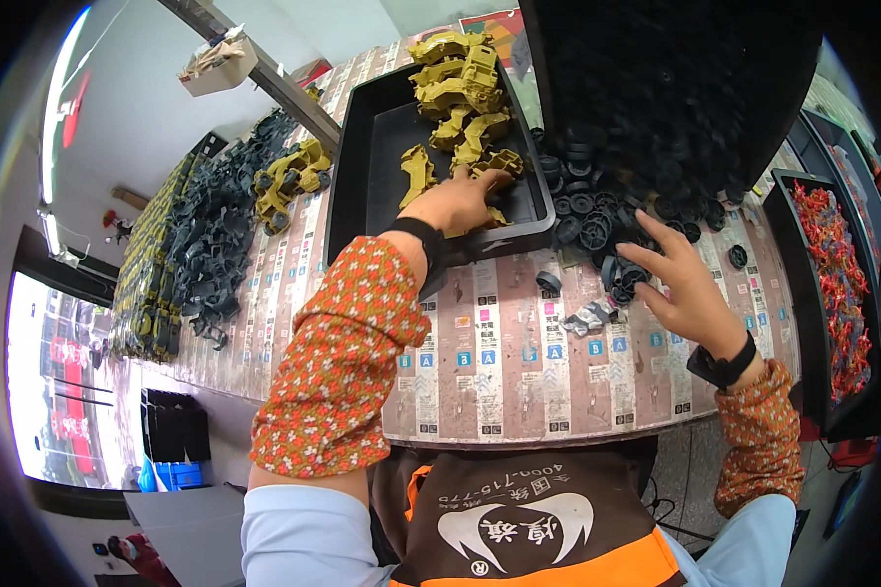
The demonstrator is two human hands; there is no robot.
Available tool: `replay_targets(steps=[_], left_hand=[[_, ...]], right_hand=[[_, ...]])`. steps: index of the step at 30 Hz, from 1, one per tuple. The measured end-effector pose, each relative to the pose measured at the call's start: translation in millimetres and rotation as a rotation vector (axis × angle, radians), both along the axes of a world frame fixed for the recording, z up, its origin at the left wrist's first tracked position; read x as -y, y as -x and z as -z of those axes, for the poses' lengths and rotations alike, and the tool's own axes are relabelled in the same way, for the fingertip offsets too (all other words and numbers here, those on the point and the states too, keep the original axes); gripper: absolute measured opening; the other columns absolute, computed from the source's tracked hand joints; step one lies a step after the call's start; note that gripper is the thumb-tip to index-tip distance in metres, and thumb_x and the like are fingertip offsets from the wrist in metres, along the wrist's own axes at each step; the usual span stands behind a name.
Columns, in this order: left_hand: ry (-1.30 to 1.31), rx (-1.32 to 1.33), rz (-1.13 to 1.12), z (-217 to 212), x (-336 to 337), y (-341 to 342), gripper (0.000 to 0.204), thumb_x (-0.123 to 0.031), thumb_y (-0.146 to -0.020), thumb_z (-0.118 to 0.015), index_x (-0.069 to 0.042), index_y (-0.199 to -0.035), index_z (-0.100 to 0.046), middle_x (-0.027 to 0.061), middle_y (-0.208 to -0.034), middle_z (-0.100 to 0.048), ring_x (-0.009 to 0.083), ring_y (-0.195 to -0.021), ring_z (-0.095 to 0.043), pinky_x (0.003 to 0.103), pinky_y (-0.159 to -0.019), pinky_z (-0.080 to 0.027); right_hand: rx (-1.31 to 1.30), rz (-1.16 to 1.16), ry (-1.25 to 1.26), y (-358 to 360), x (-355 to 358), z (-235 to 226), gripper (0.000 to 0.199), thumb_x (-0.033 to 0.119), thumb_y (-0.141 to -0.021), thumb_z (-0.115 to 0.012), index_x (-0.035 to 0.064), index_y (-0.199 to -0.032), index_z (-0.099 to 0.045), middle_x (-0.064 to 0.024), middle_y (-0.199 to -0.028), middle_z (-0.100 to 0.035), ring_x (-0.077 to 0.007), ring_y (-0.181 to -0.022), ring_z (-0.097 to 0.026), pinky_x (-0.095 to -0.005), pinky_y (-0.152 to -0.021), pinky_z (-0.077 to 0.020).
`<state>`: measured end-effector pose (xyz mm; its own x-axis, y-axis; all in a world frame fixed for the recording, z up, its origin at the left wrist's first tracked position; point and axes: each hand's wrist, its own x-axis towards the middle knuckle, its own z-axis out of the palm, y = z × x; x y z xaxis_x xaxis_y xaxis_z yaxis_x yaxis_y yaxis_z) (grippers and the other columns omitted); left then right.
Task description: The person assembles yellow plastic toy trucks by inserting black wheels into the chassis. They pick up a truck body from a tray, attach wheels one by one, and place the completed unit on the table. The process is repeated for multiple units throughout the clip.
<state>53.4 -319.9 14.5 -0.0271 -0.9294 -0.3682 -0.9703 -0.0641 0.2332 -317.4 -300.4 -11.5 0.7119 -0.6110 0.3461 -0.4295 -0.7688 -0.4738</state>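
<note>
My left hand reaches into a black tray, thumb and forefinger apart, at the near end of a pile of yellow plastic parts. The yellow parts look like small molded vehicle bodies. Some of my left fingertips are hidden among them. Right of the tray, my right hand is open with its fingers spread over the near edge of a heap of black plastic wheels. One or two wheels lie close by its thumb and forefinger; I cannot make out a firm grip on them.
A large dark container rises behind the wheels. On the left, dark parts and yellow parts are heaped beside stacked rows. A black bin of red and dark pieces stands right of the patterned table. A metal post stands behind the tray.
</note>
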Motion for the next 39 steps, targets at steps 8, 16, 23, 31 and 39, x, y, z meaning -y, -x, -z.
replay_targets(steps=[8,16,23,31,39], left_hand=[[0.015,0.061,0.098,17.6,7.3,-20.2,0.047,-0.042,-0.088,-0.073,-0.016,-0.126,-0.072,0.0321,-0.144,-0.041,0.0472,-0.126,-0.054,0.045,-0.113,-0.043],[0.475,-0.155,0.083,-3.2,-14.9,-33.6,0.047,-0.043,-0.080,-0.087,-0.010,-0.111,-0.072,0.0235,-0.132,-0.052,0.0409,-0.123,-0.055,0.044,-0.106,-0.048],[0.785,-0.260,0.108,-85.3,-91.0,-14.3,0.037,-0.023,-0.078,-0.086,-0.009,-0.108,-0.068,0.0206,-0.145,-0.042,0.0382,-0.131,-0.047,0.043,-0.107,-0.047],[0.598,-0.099,0.339,-67.6,-215.5,52.8,0.039,-0.017,-0.063,-0.091,-0.013,-0.087,-0.061,0.0187,-0.156,-0.040,0.0392,-0.127,-0.049,0.049,-0.104,-0.046],[0.675,0.060,0.269,27.8,-220.8,45.9,0.036,-0.032,-0.076,-0.086,-0.019,-0.104,-0.066,0.0162,-0.162,-0.034,0.0399,-0.141,-0.041,0.050,-0.110,-0.042]], right_hand=[[0.089,0.095,-0.044,31.1,-26.1,7.7,0.044,-0.001,-0.085,-0.070,0.0067,-0.128,-0.067,-0.0210,-0.153,-0.050,-0.0426,-0.134,-0.053,-0.0465,-0.110,-0.0441],[0.133,0.200,0.012,37.5,-19.2,12.5,0.033,0.000,-0.087,-0.068,0.0020,-0.120,-0.070,-0.0178,-0.128,-0.064,-0.0378,-0.120,-0.060,-0.0430,-0.100,-0.0489],[0.012,0.230,0.043,3.6,-28.3,13.9,0.039,0.000,-0.085,-0.069,0.0034,-0.124,-0.066,-0.0134,-0.101,-0.056,-0.0331,-0.099,-0.058,-0.0428,-0.087,-0.0491],[-0.112,0.188,0.220,-18.0,-31.2,32.8,0.038,-0.005,-0.083,-0.066,0.0043,-0.119,-0.065,-0.0132,-0.104,-0.056,-0.0342,-0.100,-0.059,-0.0441,-0.083,-0.0507],[-0.090,0.230,0.187,-21.8,-43.7,35.4,0.030,-0.006,-0.086,-0.062,0.0018,-0.115,-0.060,-0.0160,-0.105,-0.056,-0.0385,-0.097,-0.060,-0.0461,-0.081,-0.0501]])
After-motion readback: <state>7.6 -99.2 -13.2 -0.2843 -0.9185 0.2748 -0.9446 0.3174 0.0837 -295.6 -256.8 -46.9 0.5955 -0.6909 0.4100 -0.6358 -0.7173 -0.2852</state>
